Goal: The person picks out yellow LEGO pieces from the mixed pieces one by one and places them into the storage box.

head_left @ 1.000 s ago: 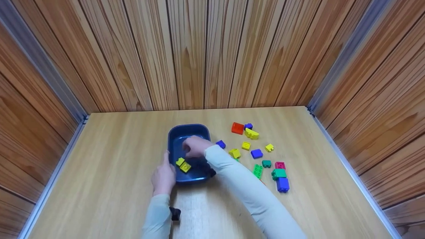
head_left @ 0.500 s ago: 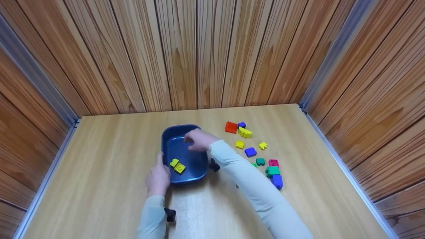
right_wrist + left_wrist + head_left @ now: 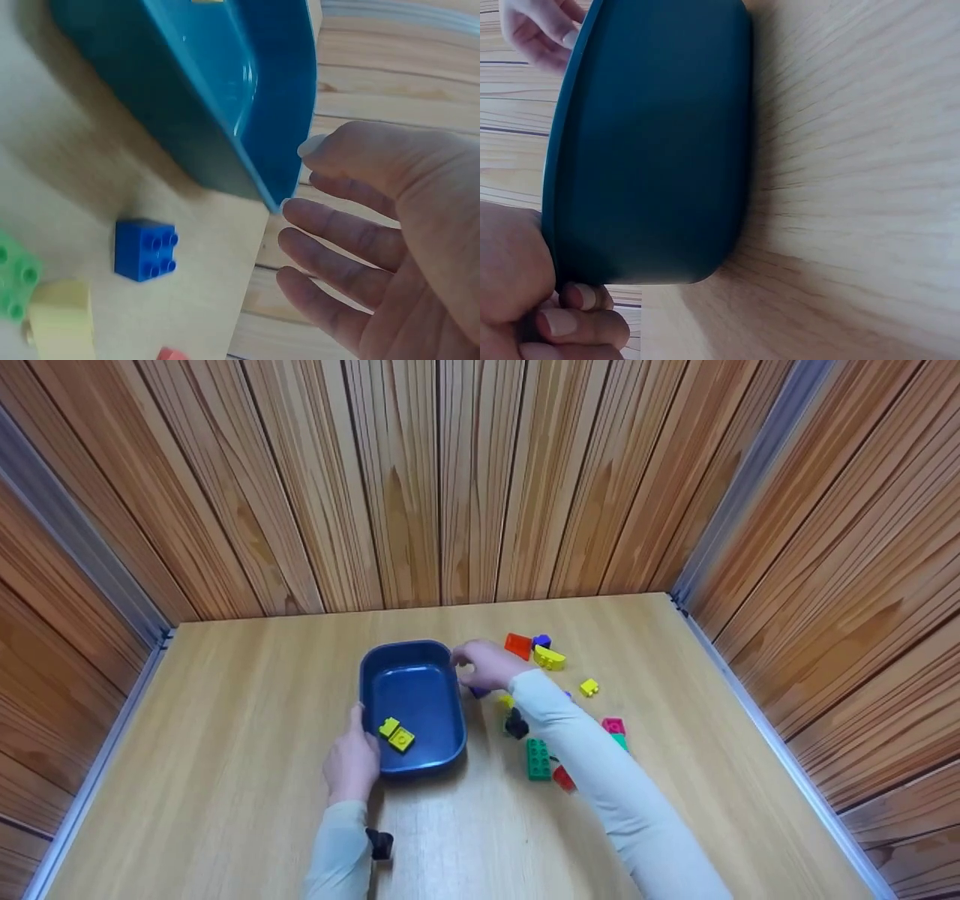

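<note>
The left hand (image 3: 351, 765) is at the left side of a dark blue tray (image 3: 412, 690); the head view shows one finger stretched along it, while the left wrist view adds curled fingers, the grip grasping the rim. Two yellow bricks (image 3: 401, 739) lie inside the tray, hidden from the left wrist. Further right, the right hand (image 3: 487, 664) is by the tray's far right corner. Its own wrist view shows the grip released, fingers apart; whether a fingertip touches the rim, I cannot tell. That view also reveals four studs on a blue brick (image 3: 146, 250), mostly covered from above. Rightmost on the table (image 3: 247, 720), the head view alone shows a pink brick (image 3: 613, 725).
</note>
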